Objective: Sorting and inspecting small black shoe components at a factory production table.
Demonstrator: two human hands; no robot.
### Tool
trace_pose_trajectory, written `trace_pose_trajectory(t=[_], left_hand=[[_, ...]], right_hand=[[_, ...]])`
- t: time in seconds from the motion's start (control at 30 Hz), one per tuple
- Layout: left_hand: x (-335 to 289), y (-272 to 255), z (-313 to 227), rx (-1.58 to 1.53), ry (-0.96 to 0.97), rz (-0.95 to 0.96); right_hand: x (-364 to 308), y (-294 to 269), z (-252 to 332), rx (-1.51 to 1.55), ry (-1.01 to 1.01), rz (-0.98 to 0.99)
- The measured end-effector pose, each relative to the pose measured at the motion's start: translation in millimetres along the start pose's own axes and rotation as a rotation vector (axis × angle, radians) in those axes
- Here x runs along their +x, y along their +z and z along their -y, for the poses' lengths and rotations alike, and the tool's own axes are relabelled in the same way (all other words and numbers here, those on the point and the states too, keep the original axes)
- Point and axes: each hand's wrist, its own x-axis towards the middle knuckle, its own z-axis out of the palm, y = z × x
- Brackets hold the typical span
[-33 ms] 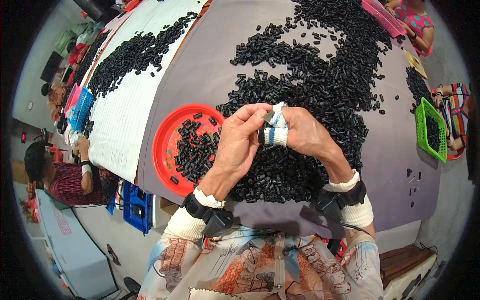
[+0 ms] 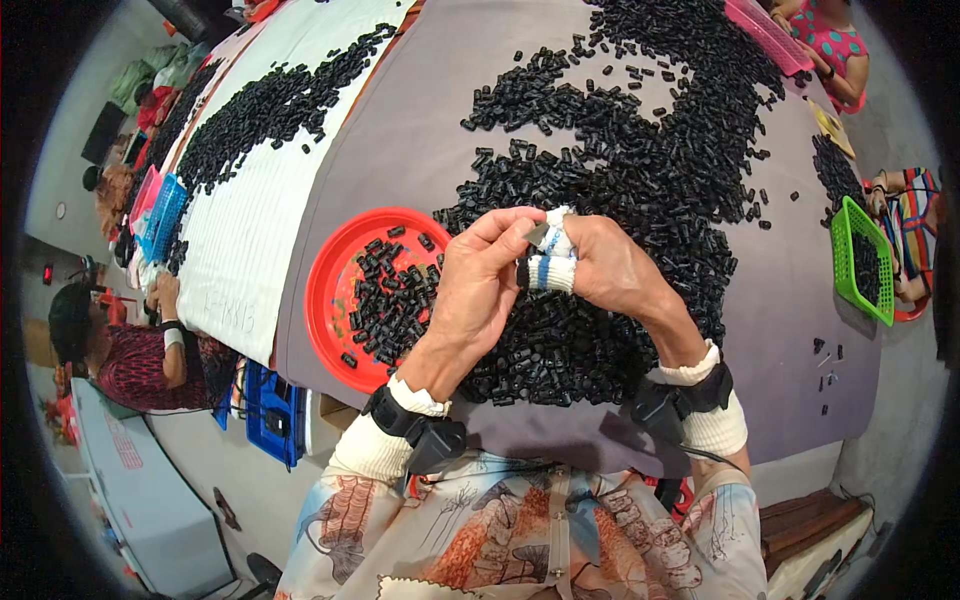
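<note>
Left hand [image 2: 478, 278] and right hand [image 2: 617, 265] close together above a heap of small black pieces [image 2: 565, 355], toward the near edge of the surface [image 2: 775, 385].
Likely risk: a nicked finger or a dropped part, from any slip of the small flat grey piece [image 2: 538, 235] so near the fingers. Left thumb and forefinger in a tight pinch on that piece; right fingers curled inward, in white, blue-striped finger covers [image 2: 551, 273], grip hidden, impossible to tell. At the near left corner, a red tray [image 2: 318, 290] with more black pieces. Farther off, by the right edge, a green basket [image 2: 846, 264].
</note>
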Motion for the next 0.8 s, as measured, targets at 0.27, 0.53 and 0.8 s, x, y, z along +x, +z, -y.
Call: trace_pose_trajectory(t=[0.27,0.53,0.8], left_hand=[[2.3,-6.5,-1.8,-0.19,-0.055,0.088],[-2.7,-7.0,-2.6,-0.156,-0.052,0.107],[-1.2,-14.0,0.5,-0.211,-0.058,0.122]], right_hand=[[-1.4,1.1,11.0,0.231,0.065,-0.055],[-0.8,3.0,8.9,0.235,0.073,-0.08],[-1.5,4.3,8.9,0.202,0.08,-0.071]])
